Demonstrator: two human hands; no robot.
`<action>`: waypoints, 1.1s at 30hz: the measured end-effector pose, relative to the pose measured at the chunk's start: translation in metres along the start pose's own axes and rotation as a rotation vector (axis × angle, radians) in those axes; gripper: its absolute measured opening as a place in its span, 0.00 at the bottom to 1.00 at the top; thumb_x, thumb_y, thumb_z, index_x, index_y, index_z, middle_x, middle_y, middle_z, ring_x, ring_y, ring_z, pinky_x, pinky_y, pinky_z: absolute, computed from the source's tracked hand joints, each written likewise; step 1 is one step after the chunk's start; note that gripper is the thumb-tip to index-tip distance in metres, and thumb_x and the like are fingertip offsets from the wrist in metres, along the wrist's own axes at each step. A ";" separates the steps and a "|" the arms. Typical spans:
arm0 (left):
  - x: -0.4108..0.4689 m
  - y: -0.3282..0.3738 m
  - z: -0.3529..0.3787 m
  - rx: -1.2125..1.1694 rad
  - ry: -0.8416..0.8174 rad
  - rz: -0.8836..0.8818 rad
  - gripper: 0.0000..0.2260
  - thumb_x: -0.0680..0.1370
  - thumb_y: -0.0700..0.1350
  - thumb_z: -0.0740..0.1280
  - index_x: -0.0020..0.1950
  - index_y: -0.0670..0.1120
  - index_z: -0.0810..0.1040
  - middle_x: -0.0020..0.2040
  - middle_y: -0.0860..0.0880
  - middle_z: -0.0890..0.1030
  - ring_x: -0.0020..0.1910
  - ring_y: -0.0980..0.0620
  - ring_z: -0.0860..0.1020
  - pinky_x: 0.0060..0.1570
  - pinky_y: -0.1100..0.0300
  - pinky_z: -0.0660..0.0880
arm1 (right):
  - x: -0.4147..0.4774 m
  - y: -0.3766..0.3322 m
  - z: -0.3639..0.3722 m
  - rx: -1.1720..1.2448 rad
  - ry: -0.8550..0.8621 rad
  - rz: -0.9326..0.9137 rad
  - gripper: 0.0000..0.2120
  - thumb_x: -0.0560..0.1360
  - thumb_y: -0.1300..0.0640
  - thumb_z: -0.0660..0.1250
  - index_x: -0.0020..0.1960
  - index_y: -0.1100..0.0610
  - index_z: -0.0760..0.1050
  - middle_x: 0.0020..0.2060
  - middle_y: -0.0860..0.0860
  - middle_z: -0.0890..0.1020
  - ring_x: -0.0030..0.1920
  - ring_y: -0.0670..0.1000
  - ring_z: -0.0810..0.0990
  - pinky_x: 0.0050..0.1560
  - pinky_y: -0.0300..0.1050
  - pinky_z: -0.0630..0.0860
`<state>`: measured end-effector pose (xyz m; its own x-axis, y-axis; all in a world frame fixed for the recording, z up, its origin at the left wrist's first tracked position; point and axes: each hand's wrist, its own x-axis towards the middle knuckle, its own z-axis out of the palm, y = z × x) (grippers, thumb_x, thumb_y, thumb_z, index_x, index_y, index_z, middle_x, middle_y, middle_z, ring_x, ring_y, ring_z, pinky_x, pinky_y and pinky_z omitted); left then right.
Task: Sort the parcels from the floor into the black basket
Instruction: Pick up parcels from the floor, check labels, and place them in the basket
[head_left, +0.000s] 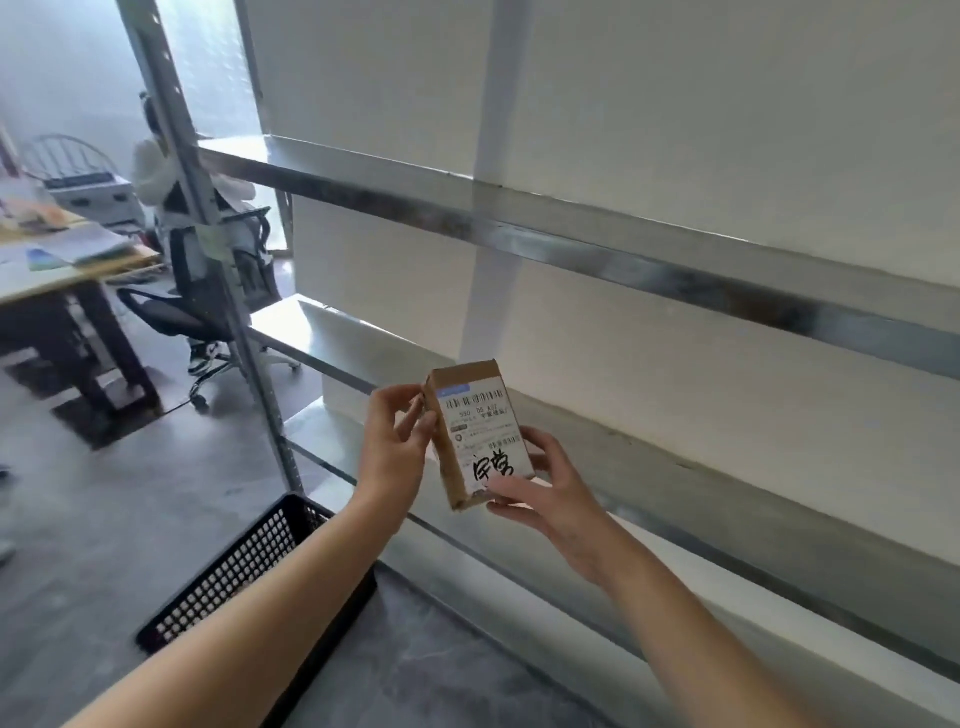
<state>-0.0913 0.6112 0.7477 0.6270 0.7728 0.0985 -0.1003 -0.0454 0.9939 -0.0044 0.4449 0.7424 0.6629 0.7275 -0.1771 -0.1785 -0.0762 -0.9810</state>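
A small brown cardboard parcel (470, 431) with a white shipping label and black handwriting is held up in front of the metal shelves. My left hand (397, 444) grips its left edge with curled fingers. My right hand (545, 486) holds its lower right corner, thumb on the label and fingers behind. The black perforated basket (236, 569) stands on the grey floor at lower left, below my left forearm, which hides part of it. No other parcels are in view.
A bare metal shelving rack (597, 254) fills the right side, its upright post (208, 234) at the left. Beyond the post a person sits on a black office chair (208, 301) by a desk (57, 260) with papers. Grey floor lies between.
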 end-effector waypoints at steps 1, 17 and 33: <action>0.001 -0.002 0.000 -0.003 0.050 -0.016 0.09 0.81 0.37 0.63 0.60 0.46 0.72 0.61 0.56 0.77 0.67 0.53 0.74 0.53 0.62 0.79 | 0.009 0.000 0.004 -0.043 -0.025 -0.005 0.33 0.68 0.61 0.78 0.68 0.45 0.69 0.60 0.54 0.78 0.55 0.54 0.83 0.52 0.51 0.82; 0.027 -0.044 0.010 -0.037 0.296 -0.165 0.23 0.84 0.36 0.55 0.78 0.53 0.63 0.68 0.51 0.76 0.64 0.50 0.77 0.57 0.61 0.78 | 0.149 0.002 0.014 -0.194 -0.316 0.019 0.11 0.83 0.53 0.58 0.63 0.48 0.76 0.56 0.51 0.82 0.50 0.42 0.81 0.48 0.36 0.79; 0.046 -0.065 -0.116 -0.034 0.536 -0.166 0.23 0.84 0.38 0.53 0.78 0.54 0.61 0.70 0.49 0.75 0.68 0.48 0.74 0.68 0.47 0.72 | 0.207 0.010 0.141 -0.258 -0.743 0.010 0.15 0.83 0.51 0.58 0.68 0.38 0.69 0.59 0.47 0.80 0.59 0.45 0.78 0.50 0.43 0.79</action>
<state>-0.1458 0.7234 0.6817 0.1568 0.9819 -0.1062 -0.0644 0.1175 0.9910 0.0282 0.6910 0.7070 -0.0146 0.9843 -0.1760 0.0525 -0.1750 -0.9832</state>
